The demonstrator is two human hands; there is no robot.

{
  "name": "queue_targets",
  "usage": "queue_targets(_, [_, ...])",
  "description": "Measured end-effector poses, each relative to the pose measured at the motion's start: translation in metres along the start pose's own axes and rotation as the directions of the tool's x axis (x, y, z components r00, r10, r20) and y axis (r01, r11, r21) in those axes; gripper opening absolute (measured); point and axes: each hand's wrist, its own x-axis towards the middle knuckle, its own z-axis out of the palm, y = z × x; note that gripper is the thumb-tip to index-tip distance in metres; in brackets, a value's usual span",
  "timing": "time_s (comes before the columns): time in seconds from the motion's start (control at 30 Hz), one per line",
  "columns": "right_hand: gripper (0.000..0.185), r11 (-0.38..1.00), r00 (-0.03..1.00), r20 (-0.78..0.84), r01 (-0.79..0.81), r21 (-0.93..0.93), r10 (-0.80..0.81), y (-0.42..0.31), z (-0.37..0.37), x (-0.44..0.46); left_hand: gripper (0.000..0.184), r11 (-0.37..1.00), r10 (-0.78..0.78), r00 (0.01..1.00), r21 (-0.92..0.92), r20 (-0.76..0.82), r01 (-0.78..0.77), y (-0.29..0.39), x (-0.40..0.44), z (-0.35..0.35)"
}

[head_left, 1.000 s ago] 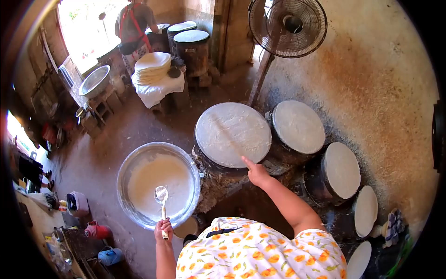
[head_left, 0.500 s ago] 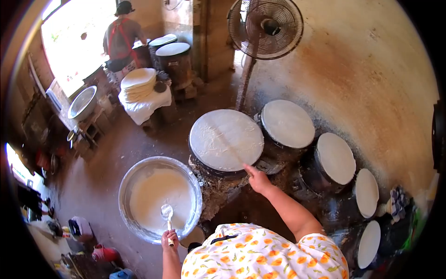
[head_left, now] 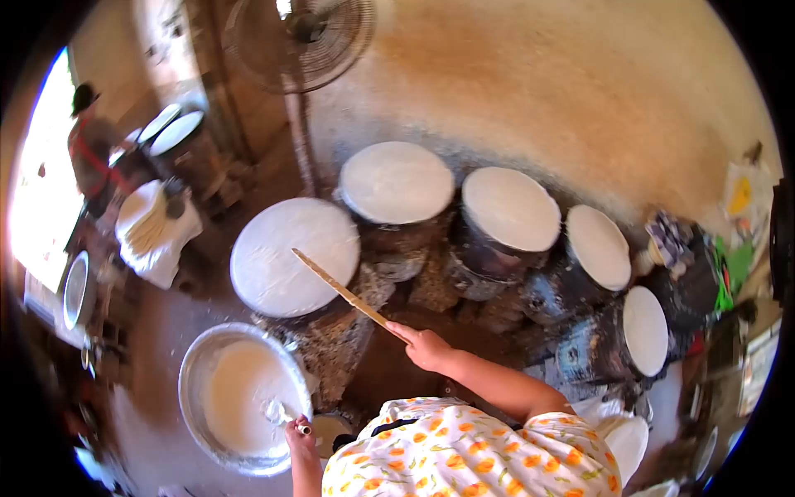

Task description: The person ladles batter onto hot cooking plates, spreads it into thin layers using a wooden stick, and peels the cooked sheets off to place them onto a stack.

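Observation:
My right hand (head_left: 429, 349) is closed on the end of a long thin wooden stick (head_left: 341, 290). The stick's far tip is over the white round top (head_left: 281, 257) of the nearest left drum; whether it touches cannot be told. My left hand (head_left: 301, 436) grips the handle of a ladle (head_left: 277, 411), whose bowl is at the right side of a wide metal basin (head_left: 189, 398) of pale batter (head_left: 240, 393). Several more drums with white round tops, such as this top (head_left: 397, 182), curve away to the right.
A standing fan (head_left: 305, 28) is before the wall at the top. Another person (head_left: 98, 157) stands at drums at the upper left, near a stack of pale round sheets (head_left: 146, 222) on a white cloth. Checked cloth (head_left: 669, 238) and green plastic lie at the right.
The view has swung to the right. The stick, earlier hardly distinct over the white top, now shows clearly at an angle in my right hand. The ladle has moved toward the basin's right side.

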Motion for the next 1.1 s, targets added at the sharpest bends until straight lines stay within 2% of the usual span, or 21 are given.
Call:
queue_targets(0.03, [0.064, 1.000, 0.999, -0.036, -0.026, 0.013, 0.026, 0.008, -0.006, -0.002, 0.015, 0.998, 0.060, 0.998, 0.002, -0.017, -0.060, -0.009, 0.007, 0.003])
queue_targets(0.1, [0.065, 0.997, 0.997, -0.079, 0.000, 0.082, 0.006, 0.031, -0.017, -0.014, 0.013, 0.998, 0.060, 0.998, 0.003, 0.022, -0.060, -0.027, 0.013, 0.009])
queue_targets(0.17, [0.067, 0.991, 0.992, 0.007, -0.126, 0.053, 0.126, 0.042, -0.043, -0.034, 0.011, 0.977, 0.212, 0.971, 0.055, -0.114, -0.207, -0.046, 0.018, 0.017])
queue_targets(0.2, [0.067, 0.990, 0.992, -0.003, -0.122, 0.069, 0.123, 0.062, -0.048, -0.040, 0.009, 0.984, 0.040, 0.997, 0.173, 0.062, -0.051, -0.044, 0.026, 0.010])
queue_targets(0.27, [0.068, 0.999, 0.980, -0.191, -0.044, 0.030, 0.049, 0.111, -0.051, -0.058, 0.008, 0.981, 0.037, 0.999, 0.190, 0.036, -0.043, -0.082, 0.019, 0.034])
queue_targets(0.3, [0.068, 0.992, 0.977, -0.176, -0.112, 0.049, 0.119, 0.117, -0.071, -0.069, 0.008, 0.980, 0.019, 1.000, 0.200, 0.010, -0.021, -0.100, 0.014, 0.048])
queue_targets(0.33, [0.067, 0.995, 0.965, -0.246, -0.075, 0.072, 0.090, 0.133, -0.083, -0.076, 0.008, 0.978, 0.038, 0.999, 0.203, 0.013, -0.040, -0.114, 0.014, 0.058])
queue_targets(0.37, [0.067, 0.995, 0.946, -0.316, -0.047, 0.093, 0.074, 0.146, -0.094, -0.087, 0.009, 0.972, -0.014, 0.998, 0.236, 0.069, -0.003, -0.128, 0.015, 0.064])
queue_targets(0.43, [0.065, 0.951, 0.933, -0.243, -0.209, 0.228, 0.263, 0.177, -0.115, -0.103, 0.010, 0.952, -0.090, 0.989, 0.302, 0.116, 0.051, -0.162, 0.013, 0.090])
queue_targets(0.5, [0.068, 0.919, 0.916, -0.246, -0.232, 0.320, 0.317, 0.195, -0.143, -0.127, 0.014, 0.920, -0.144, 0.984, 0.381, 0.107, 0.093, -0.199, 0.006, 0.115])
queue_targets(0.53, [0.069, 0.849, 0.885, -0.216, -0.288, 0.443, 0.412, 0.197, -0.158, -0.138, 0.016, 0.884, -0.243, 0.953, 0.446, 0.181, 0.140, -0.206, 0.014, 0.119])
queue_targets(0.57, [0.070, 0.762, 0.853, -0.171, -0.329, 0.558, 0.494, 0.200, -0.169, -0.145, 0.016, 0.874, -0.249, 0.952, 0.465, 0.175, 0.143, -0.214, 0.022, 0.122])
queue_targets(0.6, [0.071, 0.718, 0.827, -0.170, -0.340, 0.607, 0.536, 0.208, -0.176, -0.156, 0.015, 0.859, -0.188, 0.974, 0.503, 0.128, 0.100, -0.232, 0.016, 0.134])
queue_targets(0.63, [0.071, 0.688, 0.804, -0.195, -0.323, 0.650, 0.562, 0.210, -0.187, -0.166, 0.015, 0.840, -0.123, 0.989, 0.540, 0.084, 0.059, -0.249, 0.011, 0.145])
queue_targets(0.73, [0.072, 0.611, 0.730, -0.238, -0.297, 0.734, 0.641, 0.232, -0.202, -0.195, 0.011, 0.786, -0.047, 0.995, 0.618, 0.087, -0.017, -0.289, 0.007, 0.167])
queue_targets(0.87, [0.073, 0.474, 0.622, -0.229, -0.262, 0.840, 0.749, 0.240, -0.215, -0.224, 0.007, 0.656, -0.077, 0.991, 0.754, 0.109, -0.032, -0.332, -0.005, 0.199])
queue_targets(1.03, [0.073, 0.459, 0.508, -0.313, -0.193, 0.867, 0.803, 0.246, -0.219, -0.250, 0.005, 0.482, -0.222, 0.960, 0.875, 0.170, -0.044, -0.367, 0.005, 0.226])
queue_targets(1.1, [0.072, 0.509, 0.382, -0.405, -0.224, 0.831, 0.830, 0.255, -0.229, -0.258, 0.004, 0.438, -0.265, 0.948, 0.898, 0.177, -0.046, -0.382, 0.011, 0.238])
